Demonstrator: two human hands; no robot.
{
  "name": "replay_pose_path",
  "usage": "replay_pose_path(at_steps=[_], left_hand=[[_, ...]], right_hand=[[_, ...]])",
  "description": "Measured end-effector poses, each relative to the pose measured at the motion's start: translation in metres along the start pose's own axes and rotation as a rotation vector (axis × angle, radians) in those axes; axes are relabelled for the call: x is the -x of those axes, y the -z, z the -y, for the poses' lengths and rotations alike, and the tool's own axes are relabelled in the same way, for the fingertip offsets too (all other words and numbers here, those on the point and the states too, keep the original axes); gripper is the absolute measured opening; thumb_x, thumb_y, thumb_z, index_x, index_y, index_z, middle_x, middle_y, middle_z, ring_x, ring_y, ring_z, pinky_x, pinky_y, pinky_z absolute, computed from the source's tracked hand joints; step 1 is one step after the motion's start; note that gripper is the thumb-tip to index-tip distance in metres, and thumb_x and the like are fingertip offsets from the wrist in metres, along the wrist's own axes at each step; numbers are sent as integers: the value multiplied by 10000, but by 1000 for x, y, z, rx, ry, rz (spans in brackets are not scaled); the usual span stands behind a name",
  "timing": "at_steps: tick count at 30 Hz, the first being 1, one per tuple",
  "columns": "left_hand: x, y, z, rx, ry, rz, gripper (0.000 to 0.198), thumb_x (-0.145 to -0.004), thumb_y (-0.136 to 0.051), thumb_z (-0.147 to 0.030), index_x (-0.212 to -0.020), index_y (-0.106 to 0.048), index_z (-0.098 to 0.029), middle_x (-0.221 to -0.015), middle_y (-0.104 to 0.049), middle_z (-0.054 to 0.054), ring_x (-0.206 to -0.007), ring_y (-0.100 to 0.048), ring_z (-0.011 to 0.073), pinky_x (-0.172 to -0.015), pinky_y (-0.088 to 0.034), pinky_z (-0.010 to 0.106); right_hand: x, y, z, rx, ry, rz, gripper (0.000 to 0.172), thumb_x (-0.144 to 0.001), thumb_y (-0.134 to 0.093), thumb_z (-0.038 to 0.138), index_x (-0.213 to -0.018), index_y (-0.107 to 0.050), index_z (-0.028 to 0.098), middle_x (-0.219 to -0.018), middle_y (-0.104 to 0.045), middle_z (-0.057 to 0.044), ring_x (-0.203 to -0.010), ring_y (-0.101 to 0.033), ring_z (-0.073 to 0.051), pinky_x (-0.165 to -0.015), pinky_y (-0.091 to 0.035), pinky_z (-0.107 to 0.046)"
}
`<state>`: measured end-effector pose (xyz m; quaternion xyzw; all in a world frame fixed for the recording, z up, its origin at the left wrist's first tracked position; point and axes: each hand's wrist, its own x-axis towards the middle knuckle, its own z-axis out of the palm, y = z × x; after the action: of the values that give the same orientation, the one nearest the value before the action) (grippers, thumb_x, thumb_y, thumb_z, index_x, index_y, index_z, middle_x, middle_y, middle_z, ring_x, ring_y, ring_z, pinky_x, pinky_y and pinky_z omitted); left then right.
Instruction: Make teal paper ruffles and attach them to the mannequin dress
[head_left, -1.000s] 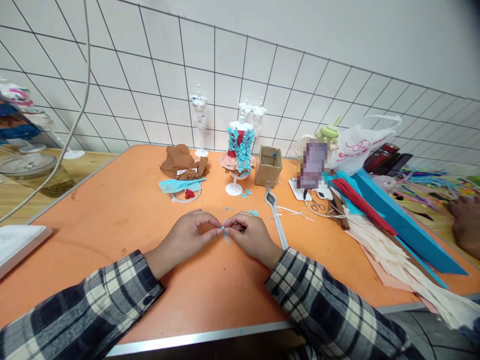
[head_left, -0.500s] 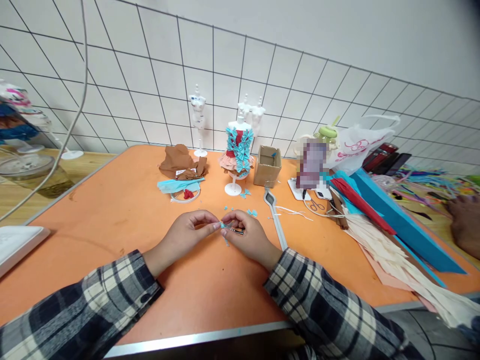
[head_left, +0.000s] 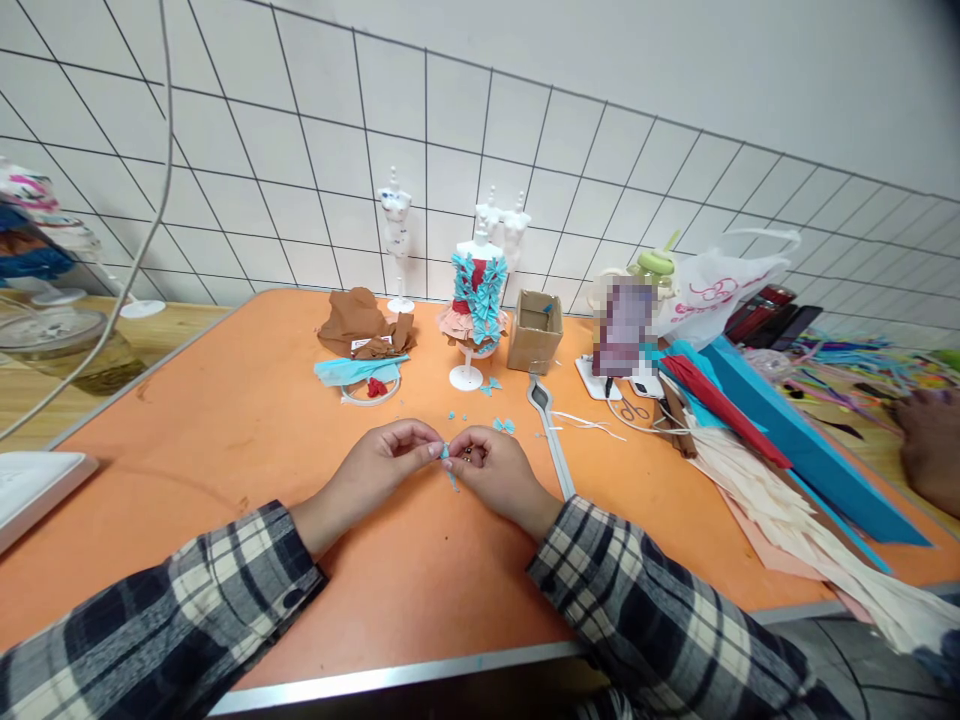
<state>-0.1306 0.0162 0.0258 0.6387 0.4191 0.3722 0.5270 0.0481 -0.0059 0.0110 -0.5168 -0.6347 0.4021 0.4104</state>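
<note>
left hand (head_left: 390,462) and right hand (head_left: 501,472) meet over the middle of the tabletop (head_left: 225,430), thumb and fingertips of each pinching one small blue scrap (head_left: 445,453) held between them (its folding is too small to tell). small blue pieces (head_left: 504,426) lie just beyond, on the far side; farther off stands a blue-trimmed dress form (head_left: 480,290). probable faults: uneven pull between the two pinches could tear or unfold the scrap; a slackened fingertip could drop it.

Orange right across the table (head_left: 405,600), turquoise on the pinched scrap (head_left: 445,452), black-grey-cream plaid down the sleeves (head_left: 240,570), and the dress (head_left: 489,288) flashes red, turquoise, pink and brown!
</note>
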Motion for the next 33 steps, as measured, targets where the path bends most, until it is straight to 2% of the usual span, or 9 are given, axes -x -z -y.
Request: replay_pose_path(at_steps=[3, 5, 8, 13, 18, 23, 28, 33], left_hand=[[1, -1, 1, 183, 11, -26, 389, -815, -648, -524, -993, -617, -179, -960, -696, 67, -941, -653, 210, -866, -522, 359], [1, -2, 3, 218, 47, 16, 374, -809, -664, -508, -965, -618, -171, -941, -693, 62, -921, -652, 202, -852, -522, 349], [1, -3, 4, 70, 65, 81, 329, -786, -691, -477, -856, -655, -158, -846, -690, 37, -797, -630, 166, -764, -504, 286], [-1, -3, 4, -112, -12, -11, 303, -779, -664, -461, -770, -666, -159, -721, -663, 10, -685, -586, 146, -653, -456, 243], [0, -2, 0, -144, -29, -11, 294, -753, -655, -455, -735, -656, -162, -698, -672, 13, -659, -589, 149, -644, -466, 248], [1, -2, 0, -216, -57, -13, 308, -777, -644, -466, -734, -659, -161, -687, -672, 13, -644, -594, 147, -617, -469, 241], [2, -4, 2, -209, -36, 50, 322, -759, -664, -482, -785, -673, -161, -739, -703, 30, -703, -632, 174, -648, -495, 259], [0, -3, 2, -198, -17, 46, 306, -758, -654, -471, -772, -679, -165, -736, -704, 27, -691, -630, 168, -661, -497, 265]], right_hand=[[-1, 1, 2, -42, -11, -35, 127, -728, -684, 306, -766, -649, 190, -626, -547, 42, -518, -405, -89, -491, -330, -221], [-2, 3, 2, -76, -20, -80, 152, -725, -686, 330, -773, -657, 189, -638, -569, 31, -520, -409, -92, -492, -335, -225], [-4, 5, 2, -102, -44, -113, 175, -709, -695, 343, -782, -672, 185, -675, -601, 15, -542, -435, -98, -512, -357, -230], [-3, 1, 1, -129, -52, -68, 186, -697, -698, 353, -754, -649, 183, -621, -555, 33, -529, -419, -93, -494, -344, -221], [1, 0, 6, -137, -69, 17, 214, -703, -687, 378, -758, -606, 188, -646, -549, 39, -502, -421, -79, -463, -329, -212], [-1, 4, 5, -44, -34, -46, 165, -733, -656, 346, -728, -629, 184, -597, -533, 40, -503, -414, -85, -476, -325, -219], [-4, 4, 0, -143, -30, -12, 192, -732, -657, 372, -737, -634, 181, -636, -559, 27, -567, -453, -103, -537, -364, -231], [-2, 5, 5, -331, -122, 70, 243, -712, -689, 404, -744, -593, 183, -647, -536, 39, -575, -453, -92, -541, -369, -219]])
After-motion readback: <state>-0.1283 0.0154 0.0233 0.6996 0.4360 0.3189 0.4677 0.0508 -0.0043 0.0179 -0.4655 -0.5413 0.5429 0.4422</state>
